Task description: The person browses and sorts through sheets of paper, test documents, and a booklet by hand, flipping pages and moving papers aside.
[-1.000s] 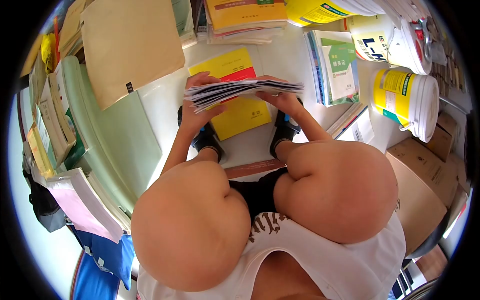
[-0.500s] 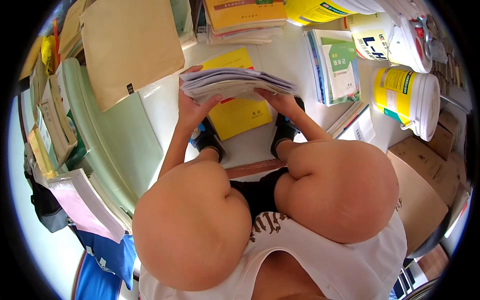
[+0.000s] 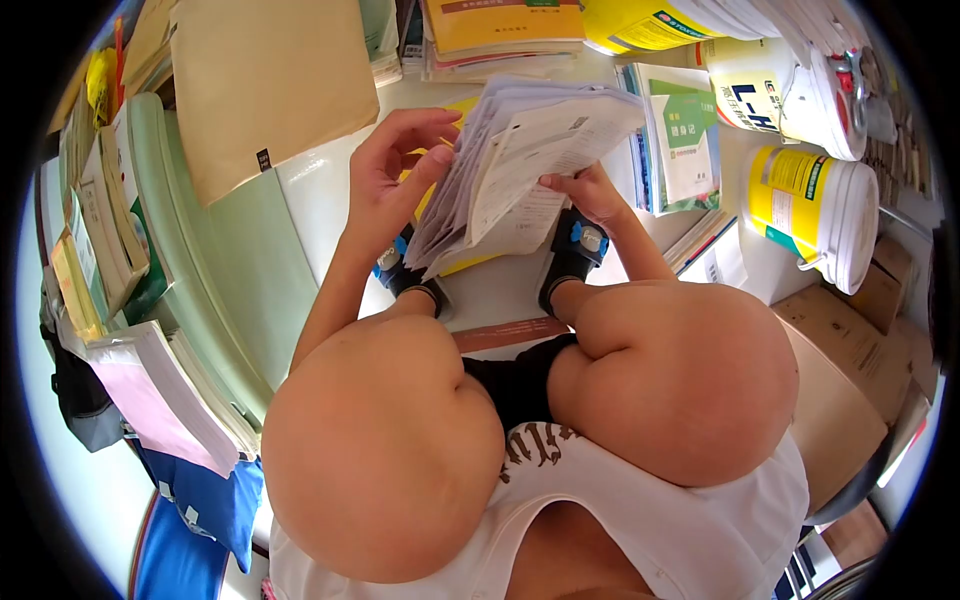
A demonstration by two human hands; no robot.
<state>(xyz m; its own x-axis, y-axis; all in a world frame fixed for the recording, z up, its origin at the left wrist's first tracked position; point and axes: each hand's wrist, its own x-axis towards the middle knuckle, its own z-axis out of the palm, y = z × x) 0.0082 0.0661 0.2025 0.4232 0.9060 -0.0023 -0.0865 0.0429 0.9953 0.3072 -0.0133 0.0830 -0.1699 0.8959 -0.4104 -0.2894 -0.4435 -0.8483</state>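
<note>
A thick stack of printed papers is tilted in front of me, its left edges fanned apart. My right hand grips its right side, thumb on the front sheet. Just off the left edge is my left hand, its fingers apart and slightly curled, holding nothing. Under the papers lies a yellow book, mostly covered by them. My feet in dark sandals stand on either side of that book.
A large brown envelope lies at upper left, near a pale green panel. Books are piled at the back. Green-covered booklets and yellow-white buckets stand on the right, with cardboard boxes below.
The papers have turned from level to a steep tilt, now showing their printed face. My left hand has let go of them and opened; my right hand still holds on.
</note>
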